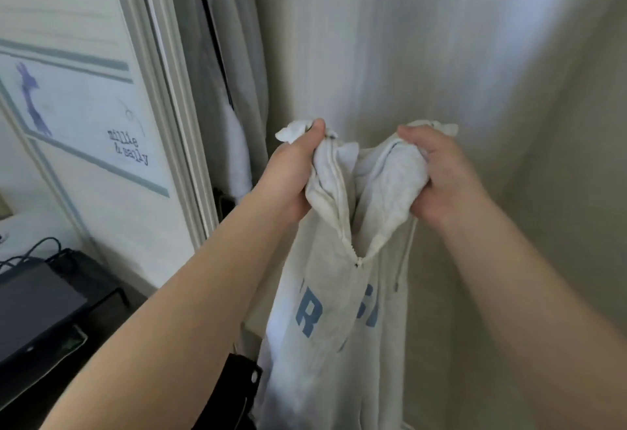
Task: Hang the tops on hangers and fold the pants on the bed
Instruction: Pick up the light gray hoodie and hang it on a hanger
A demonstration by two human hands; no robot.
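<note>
Bare forearms (176,310) up front, left hand (291,171) and right hand (441,175) each clutched the light grey zip hoodie (325,310) at its collar; no hanger visible, so probably not hung yet.

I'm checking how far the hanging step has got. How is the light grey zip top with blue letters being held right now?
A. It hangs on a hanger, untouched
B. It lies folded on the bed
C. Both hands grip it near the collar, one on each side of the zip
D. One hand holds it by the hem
C: the left hand and the right hand each grip bunched fabric at the top of the zip top, which hangs below them; no hanger shows.
</note>
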